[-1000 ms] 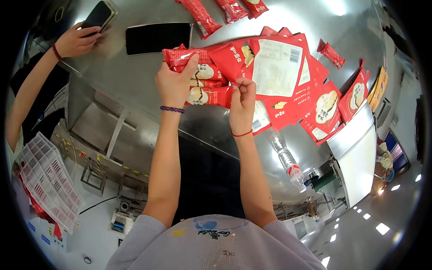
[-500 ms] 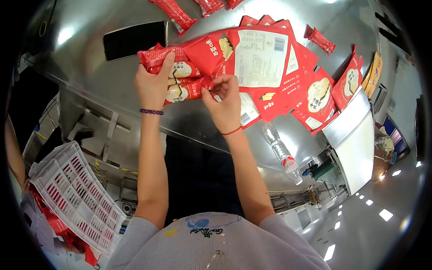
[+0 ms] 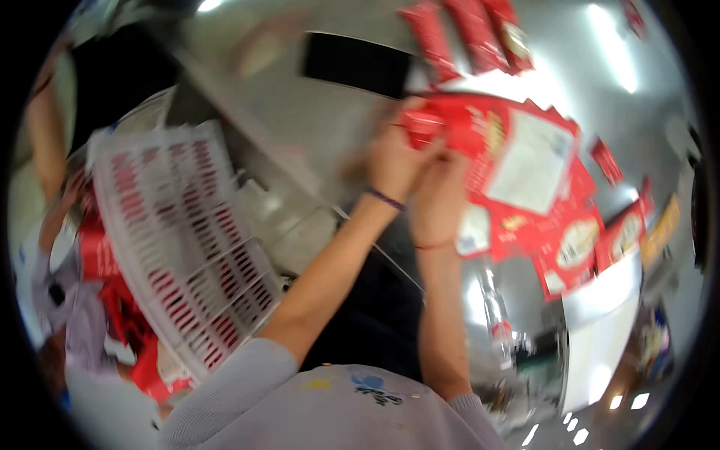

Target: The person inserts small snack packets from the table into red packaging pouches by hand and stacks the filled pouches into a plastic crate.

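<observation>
Motion blur covers both of my hands, which meet at the left end of a red printed pouch (image 3: 529, 161) with a white label. My left hand (image 3: 396, 161) is closed on small red snack packets (image 3: 421, 127) at the pouch's mouth. Close beside it, my right hand (image 3: 441, 196) is closed at the pouch's near edge; its fingertips are smeared. Under this pouch other red pouches (image 3: 574, 247) lie fanned out to the right. Beyond my hands are several loose red snack packets (image 3: 472, 34).
A black phone (image 3: 356, 64) lies on the metal table (image 3: 255, 97). A plastic bottle (image 3: 495, 311) lies near the table's edge. At left, another person's arm (image 3: 49, 142) is beside a white slatted basket (image 3: 191, 247), with red packaging (image 3: 112, 292) behind it.
My view has swung left, so the table things appear further right and the basket looks larger. My hands have come closer together at the pouch's mouth.
</observation>
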Available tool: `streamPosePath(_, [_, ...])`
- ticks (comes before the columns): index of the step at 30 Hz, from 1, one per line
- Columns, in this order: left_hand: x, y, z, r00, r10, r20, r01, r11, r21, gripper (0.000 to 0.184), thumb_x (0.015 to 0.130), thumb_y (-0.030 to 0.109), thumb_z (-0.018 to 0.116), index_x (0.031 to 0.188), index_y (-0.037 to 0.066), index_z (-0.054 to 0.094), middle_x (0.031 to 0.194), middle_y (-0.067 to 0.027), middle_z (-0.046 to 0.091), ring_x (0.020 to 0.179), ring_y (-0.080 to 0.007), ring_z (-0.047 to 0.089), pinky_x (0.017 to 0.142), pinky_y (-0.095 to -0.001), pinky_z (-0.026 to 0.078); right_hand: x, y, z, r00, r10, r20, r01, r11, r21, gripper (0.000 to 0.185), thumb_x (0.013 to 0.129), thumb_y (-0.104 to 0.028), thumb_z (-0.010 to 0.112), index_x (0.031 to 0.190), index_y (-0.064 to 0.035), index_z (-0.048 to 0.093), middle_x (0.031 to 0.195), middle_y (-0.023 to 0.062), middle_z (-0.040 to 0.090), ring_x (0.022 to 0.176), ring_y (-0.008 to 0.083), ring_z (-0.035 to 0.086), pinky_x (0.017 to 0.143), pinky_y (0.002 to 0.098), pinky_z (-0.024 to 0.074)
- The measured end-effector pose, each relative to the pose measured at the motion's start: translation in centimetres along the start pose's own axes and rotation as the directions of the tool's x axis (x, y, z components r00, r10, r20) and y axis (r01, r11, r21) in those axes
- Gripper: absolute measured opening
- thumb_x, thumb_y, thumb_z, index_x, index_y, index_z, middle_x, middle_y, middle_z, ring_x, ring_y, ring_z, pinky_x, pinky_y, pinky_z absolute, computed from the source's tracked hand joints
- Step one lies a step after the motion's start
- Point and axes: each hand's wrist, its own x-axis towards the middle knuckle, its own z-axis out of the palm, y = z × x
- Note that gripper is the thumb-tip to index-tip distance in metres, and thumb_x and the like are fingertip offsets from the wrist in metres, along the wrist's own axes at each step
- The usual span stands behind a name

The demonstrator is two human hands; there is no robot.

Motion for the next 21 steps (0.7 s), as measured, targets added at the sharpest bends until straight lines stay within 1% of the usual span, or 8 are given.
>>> streamPosePath(4, [0.1, 2.1, 0.4, 0.933, 0.161, 0.322, -0.045, 0.940, -0.338, 0.041, 0.092, 0.027, 0.056, 0.124, 0.001, 0.053, 0.116, -0.0219, 0.060, 0.105, -0.0372, 0.058, 0.088, -0.0397, 0.048, 0.5, 3.4, -3.9, 0.996, 0.023, -0.088, -0.026, 0.999, -0.029, 0.013, 0.090, -0.006, 0.053, 0.104, -0.0038, 0.054, 0.091, 0.0140, 0.066, 0.078, 0.0257, 0.066, 0.069, 0.0353, 0.0520])
streamPosePath(5, [-0.5, 1.5, 0.1, 0.770, 0.594, 0.233, -0.616, 0.787, 0.028, 0.039, 0.087, 0.020, 0.056, 0.121, 0.000, 0.052, 0.128, -0.0217, 0.053, 0.111, -0.0391, 0.050, 0.090, -0.0430, 0.046, 0.3, 3.4, -4.4, 0.998, 0.041, -0.050, -0.041, 0.999, 0.006, 0.015, 0.090, -0.005, 0.054, 0.104, -0.0028, 0.054, 0.090, 0.0125, 0.065, 0.075, 0.0216, 0.065, 0.066, 0.0327, 0.0511])
streamPosePath(8, [-5.2, 2.3, 0.0, 0.812, 0.488, 0.321, -0.532, 0.844, 0.063, 0.040, 0.094, 0.021, 0.045, 0.126, -0.004, 0.044, 0.132, -0.0247, 0.044, 0.113, -0.0411, 0.042, 0.101, -0.0484, 0.033, -3.1, 2.9, -4.7, 0.995, -0.101, -0.023, 0.103, 0.987, 0.125, 0.011, 0.092, -0.002, 0.050, 0.103, -0.0006, 0.050, 0.084, 0.0065, 0.054, 0.072, 0.0122, 0.053, 0.063, 0.0277, 0.0460])
streamPosePath(9, [-5.4, 2.3, -0.3, 0.902, 0.240, 0.359, -0.131, 0.944, -0.302, 0.045, 0.101, 0.026, 0.037, 0.135, -0.003, 0.037, 0.133, -0.0266, 0.041, 0.117, -0.0407, 0.040, 0.105, -0.0456, 0.030, -3.2, 2.2, -4.3, 0.994, -0.110, -0.014, 0.111, 0.986, 0.123, 0.011, 0.092, -0.002, 0.050, 0.102, -0.0007, 0.050, 0.084, 0.0059, 0.054, 0.073, 0.0114, 0.052, 0.063, 0.0257, 0.0449])
streamPosePath(14, [-6.0, 2.4, -2.7, 0.991, 0.097, 0.095, -0.066, 0.955, -0.289, 0.059, 0.097, 0.025, 0.047, 0.144, -0.004, 0.026, 0.140, -0.0265, 0.036, 0.130, -0.0419, 0.034, 0.110, -0.0438, 0.026, -1.6, 3.3, -4.7, 0.958, 0.066, 0.278, -0.210, 0.823, 0.527, 0.008, 0.096, -0.004, 0.047, 0.104, -0.0035, 0.047, 0.083, 0.0031, 0.052, 0.072, 0.0093, 0.050, 0.061, 0.0218, 0.0426])
streamPosePath(17, [-9.6, 2.0, -2.3, 0.997, 0.066, -0.048, -0.070, 0.994, -0.088, 0.051, 0.092, 0.017, 0.054, 0.136, -0.004, 0.038, 0.135, -0.0245, 0.043, 0.125, -0.0434, 0.038, 0.107, -0.0469, 0.031, -4.1, 4.0, -4.8, 0.955, 0.018, 0.295, -0.242, 0.620, 0.746, 0.008, 0.098, -0.008, 0.048, 0.105, -0.0042, 0.046, 0.085, 0.0028, 0.052, 0.072, 0.0077, 0.048, 0.063, 0.0211, 0.0414])
streamPosePath(20, [-10.5, 2.7, -3.4, 0.994, 0.071, -0.079, -0.080, 0.991, -0.108, 0.038, 0.091, 0.016, 0.054, 0.124, -0.003, 0.049, 0.124, -0.0223, 0.053, 0.117, -0.0417, 0.045, 0.103, -0.0446, 0.036, -5.4, 2.1, -7.1, 0.978, -0.020, 0.208, -0.047, 0.948, 0.314, 0.032, 0.092, -0.011, 0.062, 0.120, -0.0008, 0.048, 0.101, 0.0102, 0.059, 0.090, 0.0190, 0.057, 0.080, 0.0299, 0.0469])
streamPosePath(21, [-10.0, 3.5, -4.9, 1.000, -0.001, -0.009, 0.000, 0.993, -0.117, 0.036, 0.092, 0.016, 0.053, 0.123, -0.004, 0.051, 0.119, -0.0217, 0.056, 0.114, -0.0383, 0.049, 0.101, -0.0420, 0.038, -4.7, 2.4, -8.1, 0.958, -0.284, 0.029, 0.281, 0.956, 0.080, 0.043, 0.087, -0.012, 0.067, 0.124, -0.0004, 0.048, 0.109, 0.0138, 0.058, 0.099, 0.0251, 0.056, 0.087, 0.0350, 0.0442])
